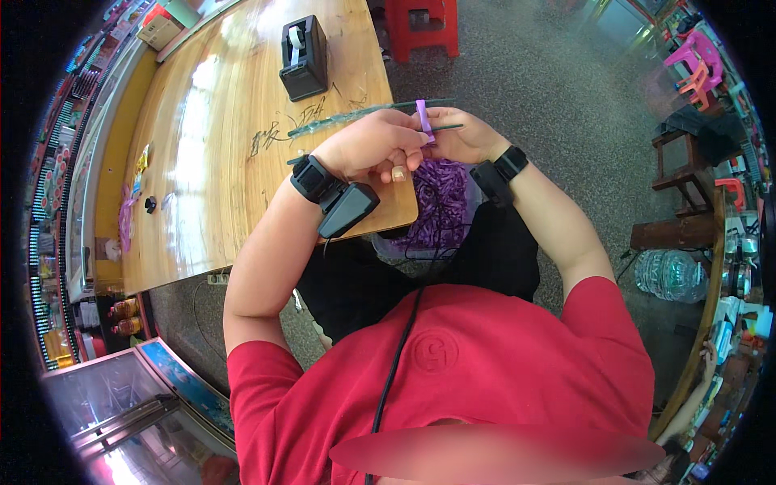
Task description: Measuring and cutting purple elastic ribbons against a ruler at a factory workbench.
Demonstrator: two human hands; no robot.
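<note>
Both hands meet over the right edge of the wooden table (pixel 234 153). My left hand (pixel 364 147) pinches a short purple strip (pixel 422 117) between thumb and forefinger. A thin dark green stick (pixel 449 127) passes by the strip and across the fingers of my right hand (pixel 465 137), which are closed around it. Part of the stick is hidden by my fingers. Just beyond my left hand, more thin green sticks (pixel 396 105) with clear, shiny wrapping lie along the table. Below my hands, a clear plastic tub (pixel 477 217) holds many purple strips (pixel 443 194).
A black tape dispenser (pixel 305 69) stands on the far part of the table. A red stool (pixel 422 28) is on the floor beyond. To the right are a large clear water bottle (pixel 669 276), a wooden stool (pixel 679 166) and a pink chair (pixel 697 58). A black cable (pixel 396 347) runs down my shirt.
</note>
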